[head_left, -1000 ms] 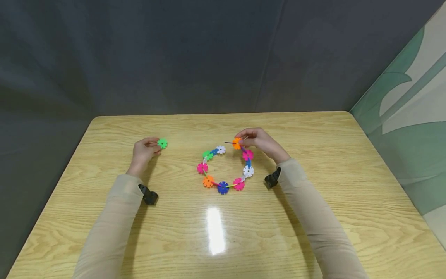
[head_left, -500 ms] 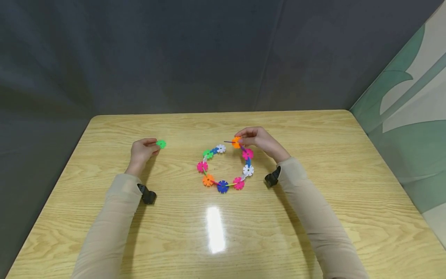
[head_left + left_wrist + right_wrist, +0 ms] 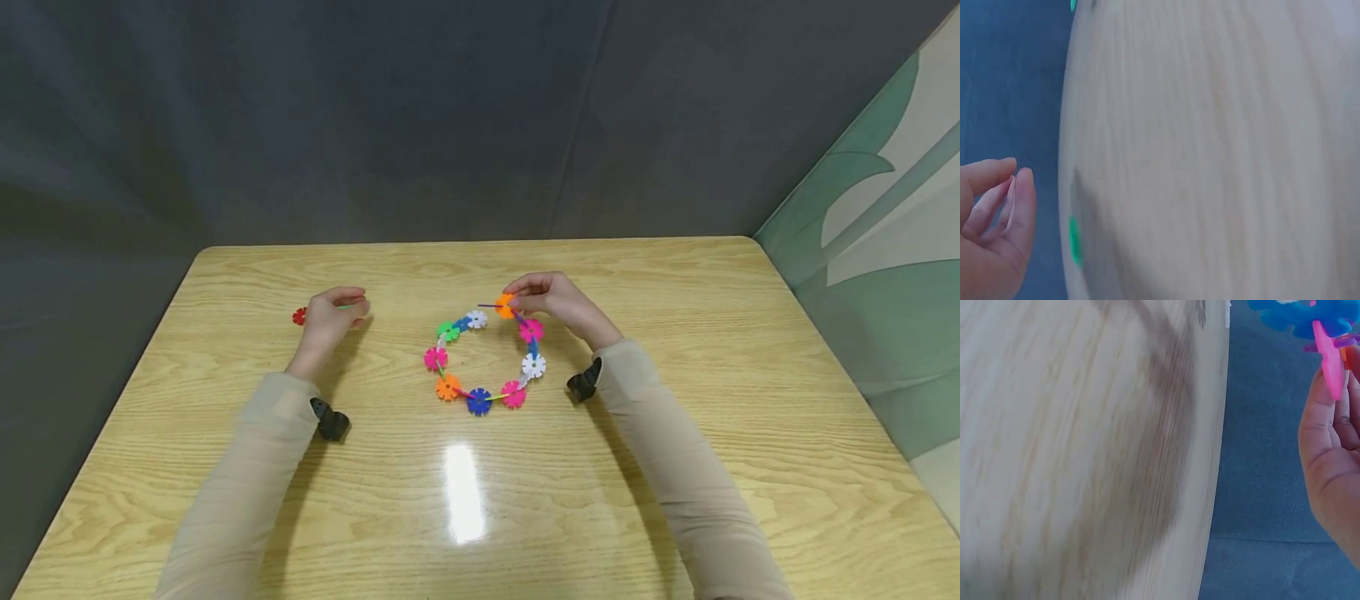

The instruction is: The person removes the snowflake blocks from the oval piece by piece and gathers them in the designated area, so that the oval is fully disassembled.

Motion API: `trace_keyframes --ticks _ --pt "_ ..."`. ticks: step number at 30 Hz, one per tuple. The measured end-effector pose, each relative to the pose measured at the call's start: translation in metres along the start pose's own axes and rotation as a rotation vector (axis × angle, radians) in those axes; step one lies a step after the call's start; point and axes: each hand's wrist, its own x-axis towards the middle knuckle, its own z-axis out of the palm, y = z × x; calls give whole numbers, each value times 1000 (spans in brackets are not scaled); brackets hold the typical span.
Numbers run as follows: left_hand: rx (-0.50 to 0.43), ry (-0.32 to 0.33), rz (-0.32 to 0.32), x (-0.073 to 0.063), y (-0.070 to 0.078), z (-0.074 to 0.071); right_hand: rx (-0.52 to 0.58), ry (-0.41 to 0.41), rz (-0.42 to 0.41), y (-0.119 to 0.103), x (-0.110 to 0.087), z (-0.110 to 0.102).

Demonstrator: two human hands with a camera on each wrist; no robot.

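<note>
While my right hand [image 3: 561, 302] pinches the orange disc [image 3: 503, 306] nearest the surface's [image 3: 712, 375] far edge, I should steady it; my left hand's [image 3: 328, 321] grip I cannot tell.

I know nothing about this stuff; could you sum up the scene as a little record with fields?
Surface: wood-grain table
Main item: chain of notched, many-coloured discs, curved into a near-ring
Right grip: a bare hand, pinching an orange disc on the chain's far side
Left grip: a bare hand, thumb and fingertips close together; unclear whether it holds anything
Nearby: red disc to the left of the left hand
Sleeves: beige
Backdrop: dark cloth
</note>
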Motion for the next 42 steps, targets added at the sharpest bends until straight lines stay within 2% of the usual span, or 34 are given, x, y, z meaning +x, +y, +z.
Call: trace_keyframes --ticks 7,15,19,22,26,38,42 --pt "-4 -135 64 -6 23 33 -24 -40 -17 -2 1 5" --pt "-32 -297 133 -19 43 69 -29 -75 -45 -3 4 9" --pt "-20 -375 151 -25 49 82 -54 -92 -54 -3 5 11" --pt "-55 -415 150 -27 51 88 -63 -113 -60 -4 5 14" --pt "-97 -435 139 -27 52 92 -57 -138 -56 -6 4 16" --pt "-124 -447 155 -29 53 94 -108 -224 -8 -10 3 16" --pt "-127 -445 160 -29 53 96 -96 -229 -28 -10 3 16"
